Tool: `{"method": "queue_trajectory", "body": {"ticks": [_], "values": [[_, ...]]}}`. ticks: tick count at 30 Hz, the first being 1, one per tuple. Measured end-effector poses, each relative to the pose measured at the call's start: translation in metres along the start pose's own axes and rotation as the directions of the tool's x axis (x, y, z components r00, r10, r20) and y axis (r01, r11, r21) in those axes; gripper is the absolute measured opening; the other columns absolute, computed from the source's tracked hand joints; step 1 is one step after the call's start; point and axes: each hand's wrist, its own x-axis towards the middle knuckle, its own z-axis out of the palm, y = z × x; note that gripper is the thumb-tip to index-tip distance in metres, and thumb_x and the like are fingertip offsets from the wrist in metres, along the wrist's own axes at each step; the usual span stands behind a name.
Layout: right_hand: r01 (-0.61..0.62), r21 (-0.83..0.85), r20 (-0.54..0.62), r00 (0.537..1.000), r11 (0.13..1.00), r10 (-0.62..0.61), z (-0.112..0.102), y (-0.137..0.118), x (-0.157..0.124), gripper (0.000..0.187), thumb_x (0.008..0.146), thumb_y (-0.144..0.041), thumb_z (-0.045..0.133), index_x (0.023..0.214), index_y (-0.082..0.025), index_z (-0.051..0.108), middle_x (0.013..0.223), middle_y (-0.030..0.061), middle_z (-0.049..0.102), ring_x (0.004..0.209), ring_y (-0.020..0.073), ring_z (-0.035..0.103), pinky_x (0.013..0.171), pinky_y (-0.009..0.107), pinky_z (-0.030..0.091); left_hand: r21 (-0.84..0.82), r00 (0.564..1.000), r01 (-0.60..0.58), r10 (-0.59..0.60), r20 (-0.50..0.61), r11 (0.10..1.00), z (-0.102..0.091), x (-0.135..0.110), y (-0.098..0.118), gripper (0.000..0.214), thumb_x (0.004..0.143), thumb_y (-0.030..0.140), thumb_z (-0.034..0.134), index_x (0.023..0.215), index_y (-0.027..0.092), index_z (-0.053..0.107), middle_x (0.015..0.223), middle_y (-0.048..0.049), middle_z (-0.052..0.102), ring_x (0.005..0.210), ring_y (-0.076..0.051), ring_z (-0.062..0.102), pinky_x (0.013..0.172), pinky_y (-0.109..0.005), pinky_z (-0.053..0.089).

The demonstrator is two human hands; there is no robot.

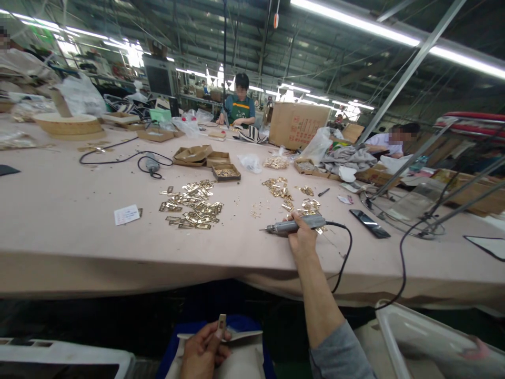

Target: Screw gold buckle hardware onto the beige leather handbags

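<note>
My right hand [303, 237] is wrapped round a grey electric screwdriver [284, 227] just above the table, its bit pointing left and a black cord trailing from its back end. Low in the view, over my lap, my left hand [203, 350] pinches a small gold metal plate [222, 322] standing upright. A beige panel [240, 358] lies on my lap by that hand; whether the plate touches it I cannot tell. On the table, gold slotted plates [193, 205] form a loose pile left of the screwdriver. Small gold fittings [278, 187] lie beyond it, some partly behind my right hand.
Tiny screws [258, 209] are scattered mid-table. An open small box [226, 172] of parts stands behind the plates. A second corded tool [152, 164] lies left. A phone [370, 223] and metal stand [410, 210] are at right. A co-worker [240, 105] sits across the table.
</note>
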Motion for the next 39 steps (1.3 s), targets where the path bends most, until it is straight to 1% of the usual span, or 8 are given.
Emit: {"method": "queue_trajectory", "body": {"ticks": [3, 6, 12, 17, 22, 27, 36, 39], "values": [[-0.033, -0.011, -0.001, 0.999, 0.999, 0.033, -0.006, 0.003, 0.005, 0.040, 0.065, -0.020, 0.089, 0.083, -0.020, 0.054, 0.076, -0.0046, 0.061, 0.068, 0.0140, 0.060, 0.073, 0.041, 0.063, 0.002, 1.000, 0.001, -0.001, -0.011, 1.000, 0.001, -0.002, 0.002, 0.059, 0.057, 0.066, 0.087, 0.086, 0.016, 0.078, 0.077, -0.0091, 0.076, 0.049, -0.014, 0.059, 0.046, -0.022, 0.040], [-0.097, 0.030, 0.081, 0.992, 0.995, 0.094, -0.011, 0.001, 0.009, 0.035, 0.072, -0.024, 0.087, 0.085, -0.019, 0.055, 0.078, -0.0051, 0.061, 0.068, 0.0117, 0.059, 0.079, 0.040, 0.063, -0.012, 1.000, 0.002, -0.002, -0.007, 1.000, 0.002, -0.003, 0.003, 0.059, 0.056, 0.065, 0.088, 0.086, 0.015, 0.078, 0.077, -0.0089, 0.076, 0.048, -0.014, 0.059, 0.046, -0.022, 0.040], [-0.112, 0.073, 0.153, 0.983, 0.991, 0.100, -0.015, -0.001, 0.010, 0.034, 0.074, -0.025, 0.087, 0.089, -0.021, 0.056, 0.080, -0.0069, 0.060, 0.068, 0.0094, 0.058, 0.084, 0.038, 0.062, 0.004, 1.000, 0.001, -0.001, -0.008, 1.000, 0.002, -0.005, 0.005, 0.061, 0.056, 0.066, 0.087, 0.088, 0.015, 0.078, 0.078, -0.0091, 0.076, 0.049, -0.016, 0.060, 0.046, -0.023, 0.041], [-0.062, 0.054, 0.114, 0.992, 0.997, 0.055, -0.014, -0.003, 0.007, 0.031, 0.077, -0.027, 0.085, 0.090, -0.021, 0.057, 0.083, -0.0051, 0.062, 0.069, 0.0115, 0.059, 0.082, 0.039, 0.062, 0.027, 1.000, -0.008, 0.008, 0.002, 1.000, 0.002, -0.007, 0.007, 0.060, 0.058, 0.067, 0.086, 0.088, 0.015, 0.079, 0.079, -0.0093, 0.076, 0.050, -0.016, 0.061, 0.047, -0.023, 0.042], [-0.107, 0.111, 0.167, 0.982, 0.988, 0.088, -0.015, -0.006, 0.007, 0.030, 0.076, -0.025, 0.085, 0.088, -0.020, 0.058, 0.082, -0.0060, 0.061, 0.069, 0.0106, 0.058, 0.084, 0.037, 0.060, 0.023, 1.000, -0.010, 0.010, 0.002, 1.000, 0.002, -0.008, 0.006, 0.062, 0.056, 0.069, 0.086, 0.087, 0.016, 0.079, 0.080, -0.0096, 0.076, 0.051, -0.016, 0.061, 0.048, -0.024, 0.042], [-0.156, 0.120, 0.154, 0.979, 0.980, 0.137, -0.015, -0.005, 0.010, 0.028, 0.078, -0.023, 0.084, 0.088, -0.020, 0.058, 0.080, -0.0059, 0.060, 0.066, 0.0098, 0.057, 0.080, 0.035, 0.060, 0.019, 1.000, -0.021, 0.020, 0.015, 1.000, 0.001, -0.007, 0.004, 0.062, 0.055, 0.069, 0.087, 0.087, 0.015, 0.079, 0.079, -0.0094, 0.076, 0.050, -0.014, 0.060, 0.048, -0.022, 0.041], [-0.096, 0.043, 0.112, 0.990, 0.994, 0.091, -0.015, -0.003, 0.011, 0.030, 0.080, -0.028, 0.084, 0.087, -0.020, 0.056, 0.078, -0.0056, 0.059, 0.064, 0.0104, 0.057, 0.076, 0.034, 0.060, 0.009, 1.000, -0.008, 0.008, 0.002, 1.000, 0.002, -0.005, 0.001, 0.062, 0.054, 0.067, 0.087, 0.086, 0.015, 0.078, 0.078, -0.0095, 0.075, 0.049, -0.015, 0.059, 0.044, -0.022, 0.040], [-0.121, 0.075, 0.100, 0.988, 0.990, 0.114, -0.015, -0.003, 0.012, 0.030, 0.079, -0.026, 0.084, 0.088, -0.020, 0.057, 0.079, -0.0058, 0.060, 0.065, 0.0099, 0.057, 0.076, 0.033, 0.060, 0.012, 1.000, 0.004, -0.004, 0.015, 1.000, -0.002, 0.001, -0.006, 0.062, 0.056, 0.067, 0.086, 0.088, 0.015, 0.078, 0.079, -0.0104, 0.076, 0.049, -0.015, 0.060, 0.044, -0.022, 0.040]]}}
